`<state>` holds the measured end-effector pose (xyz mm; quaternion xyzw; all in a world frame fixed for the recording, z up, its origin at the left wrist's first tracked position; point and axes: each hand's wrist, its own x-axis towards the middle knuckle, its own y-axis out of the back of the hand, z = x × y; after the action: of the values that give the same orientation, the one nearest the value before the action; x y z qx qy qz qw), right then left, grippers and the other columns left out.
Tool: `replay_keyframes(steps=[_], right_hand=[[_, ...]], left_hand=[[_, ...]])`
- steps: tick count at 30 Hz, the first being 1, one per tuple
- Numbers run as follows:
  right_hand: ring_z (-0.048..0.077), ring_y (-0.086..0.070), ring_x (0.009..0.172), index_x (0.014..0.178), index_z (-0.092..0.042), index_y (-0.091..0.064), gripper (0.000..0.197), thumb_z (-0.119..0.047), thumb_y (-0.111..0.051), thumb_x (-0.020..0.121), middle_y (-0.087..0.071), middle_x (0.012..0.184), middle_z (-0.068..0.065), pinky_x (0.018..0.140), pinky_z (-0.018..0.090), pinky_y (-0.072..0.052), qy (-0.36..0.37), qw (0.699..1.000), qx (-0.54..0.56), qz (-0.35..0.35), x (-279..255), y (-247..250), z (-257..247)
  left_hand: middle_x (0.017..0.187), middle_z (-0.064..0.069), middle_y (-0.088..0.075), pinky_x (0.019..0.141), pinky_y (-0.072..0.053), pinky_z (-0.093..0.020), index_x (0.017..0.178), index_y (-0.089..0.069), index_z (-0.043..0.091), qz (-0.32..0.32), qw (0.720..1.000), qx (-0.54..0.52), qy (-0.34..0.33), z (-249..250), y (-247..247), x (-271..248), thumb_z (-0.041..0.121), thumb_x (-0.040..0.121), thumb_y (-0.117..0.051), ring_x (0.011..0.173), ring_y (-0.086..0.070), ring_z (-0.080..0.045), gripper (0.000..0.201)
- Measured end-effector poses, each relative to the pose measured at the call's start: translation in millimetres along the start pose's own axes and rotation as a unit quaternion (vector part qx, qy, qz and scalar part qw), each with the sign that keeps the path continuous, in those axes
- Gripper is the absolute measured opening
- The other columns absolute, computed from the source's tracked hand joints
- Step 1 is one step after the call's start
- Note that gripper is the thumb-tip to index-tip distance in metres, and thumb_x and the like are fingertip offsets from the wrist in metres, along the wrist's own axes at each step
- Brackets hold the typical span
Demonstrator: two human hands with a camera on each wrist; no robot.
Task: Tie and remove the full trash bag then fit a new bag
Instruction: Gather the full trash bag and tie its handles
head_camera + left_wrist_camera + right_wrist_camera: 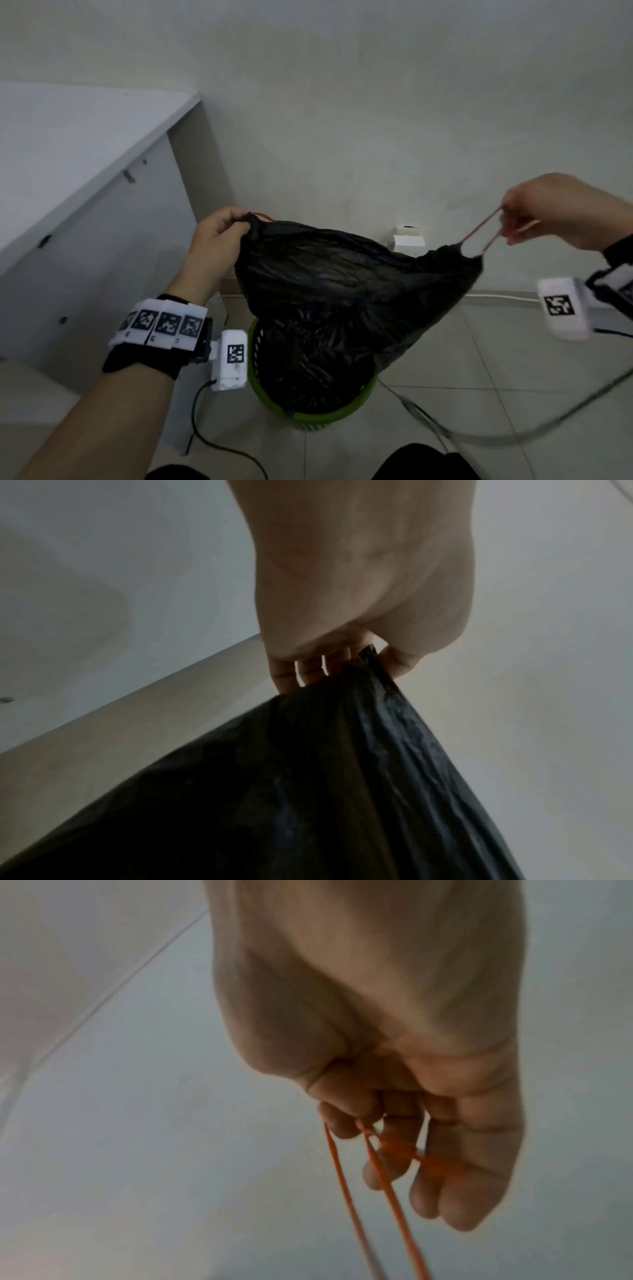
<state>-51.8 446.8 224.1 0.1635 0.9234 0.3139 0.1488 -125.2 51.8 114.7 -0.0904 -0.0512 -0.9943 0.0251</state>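
Note:
A full black trash bag (342,294) stands in a green perforated bin (308,414) on the tiled floor, its top drawn up and stretched wide. My left hand (236,224) pinches the gathered left corner of the bag (342,750), where a short loop of red drawstring (262,216) sticks out. My right hand (513,219) holds the other red drawstring loop (479,234) pulled out taut to the right of the bag's right corner. In the right wrist view the drawstring (380,1177) runs between the curled fingers (349,1118). In the left wrist view my left hand (339,664) grips black plastic.
A white desk (85,137) with a side panel stands close on the left of the bin. A pale wall (376,102) rises behind, with a white socket box (406,236) low on it. Cables (513,435) trail across the floor tiles at right and front.

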Motion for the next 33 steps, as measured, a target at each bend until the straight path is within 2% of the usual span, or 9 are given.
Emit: replay_keyframes(steps=[3, 7, 10, 13, 15, 20, 25, 30, 33], right_hand=[[0.038, -0.066, 0.098, 0.062, -0.01, -0.05, 0.016, 0.001, -0.038, 0.064, -0.073, 0.096, 0.024, 0.093, 0.045, -0.051, 0.016, 0.936, 0.338, -0.094, -13, -21, -28], [0.033, -0.071, 0.086, 0.074, -0.011, -0.056, 0.026, -0.011, -0.037, 0.092, -0.072, 0.085, 0.015, 0.088, 0.046, -0.056, 0.057, 0.871, 0.46, -0.165, -14, -56, -40], [0.019, -0.054, 0.055, 0.081, -0.012, -0.058, 0.025, -0.013, -0.043, 0.102, -0.056, 0.069, 0.005, 0.062, 0.038, -0.059, 0.121, 0.895, 0.418, -0.096, -14, -86, -42], [0.017, -0.039, 0.042, 0.087, -0.013, -0.065, 0.019, -0.017, -0.053, 0.101, -0.05, 0.063, 0.004, 0.043, 0.028, -0.047, 0.195, 0.935, 0.295, 0.014, -14, -111, -37], [0.015, -0.035, 0.038, 0.087, -0.017, -0.068, 0.019, -0.018, -0.054, 0.1, -0.051, 0.059, 0.002, 0.041, 0.025, -0.038, 0.226, 0.943, 0.24, 0.046, -14, -126, -34], [0.011, -0.037, 0.042, 0.094, -0.018, -0.069, 0.025, -0.004, -0.049, 0.099, -0.065, 0.073, 0.004, 0.046, 0.024, -0.035, 0.281, 0.925, 0.255, 0.034, -23, -130, -53], [0.014, -0.028, 0.038, 0.093, -0.014, -0.057, 0.02, 0.004, -0.048, 0.096, -0.071, 0.071, 0.006, 0.044, 0.022, -0.026, 0.289, 0.886, 0.363, -0.008, -30, -139, -66], [0.016, -0.038, 0.042, 0.103, -0.012, -0.054, 0.019, 0.005, -0.05, 0.096, -0.072, 0.076, 0.01, 0.045, 0.026, -0.034, 0.296, 0.855, 0.424, -0.04, -34, -124, -78], [0.016, -0.044, 0.045, 0.102, -0.003, -0.062, 0.014, 0.004, -0.051, 0.096, -0.072, 0.078, 0.01, 0.047, 0.027, -0.04, 0.286, 0.855, 0.424, -0.086, -42, -132, -74]], left_hand=[[0.078, -0.005, -0.071, 0.071, -0.051, -0.025, 0.076, -0.072, 0.01, -0.03, 0.998, 0.014, 0.062, 5, 5, -1, 0.007, 0.092, -0.054, 0.078, -0.066, -0.016, 0.024], [0.066, 0.004, -0.07, 0.066, -0.05, -0.026, 0.073, -0.077, 0.011, -0.097, 0.979, 0.18, 0.015, -9, 26, -6, 0.04, 0.087, -0.072, 0.066, -0.065, -0.01, 0.033], [0.056, 0.004, -0.051, 0.061, -0.039, -0.026, 0.061, -0.062, 0.006, -0.064, 0.974, 0.209, -0.058, -8, 38, -6, 0.041, 0.089, -0.069, 0.056, -0.048, -0.009, 0.045], [0.069, -0.003, -0.071, 0.072, -0.055, -0.037, 0.068, -0.072, 0.018, -0.01, 0.98, 0.157, -0.119, 18, 44, -3, 0.036, 0.092, -0.065, 0.067, -0.062, -0.011, 0.031], [0.08, -0.008, -0.076, 0.082, -0.057, -0.049, 0.078, -0.074, 0.01, 0.015, 0.979, 0.122, -0.162, 46, 43, -3, 0.037, 0.094, -0.061, 0.075, -0.067, -0.014, 0.034], [0.079, 0.002, -0.077, 0.077, -0.058, -0.04, 0.079, -0.068, 0.016, 0.063, 0.964, -0.056, -0.251, 121, 35, -6, 0.027, 0.101, -0.054, 0.075, -0.072, -0.018, 0.028], [0.077, -0.001, -0.066, 0.073, -0.06, -0.039, 0.114, -0.066, 0.013, -0.021, 0.972, -0.122, -0.198, 114, 8, -13, 0.013, 0.104, -0.048, 0.065, -0.072, -0.02, 0.021], [0.087, 0.0, -0.059, 0.044, -0.047, -0.022, 0.13, -0.062, 0.016, -0.065, 0.989, -0.055, -0.117, 67, -44, -30, 0.016, 0.1, -0.056, 0.044, -0.045, -0.005, 0.031], [0.101, 0.006, -0.076, 0.069, -0.056, -0.026, 0.119, -0.072, 0.018, -0.131, 0.984, 0.069, -0.095, 33, -104, -49, 0.034, 0.088, -0.071, 0.07, -0.065, 0.01, 0.035]])
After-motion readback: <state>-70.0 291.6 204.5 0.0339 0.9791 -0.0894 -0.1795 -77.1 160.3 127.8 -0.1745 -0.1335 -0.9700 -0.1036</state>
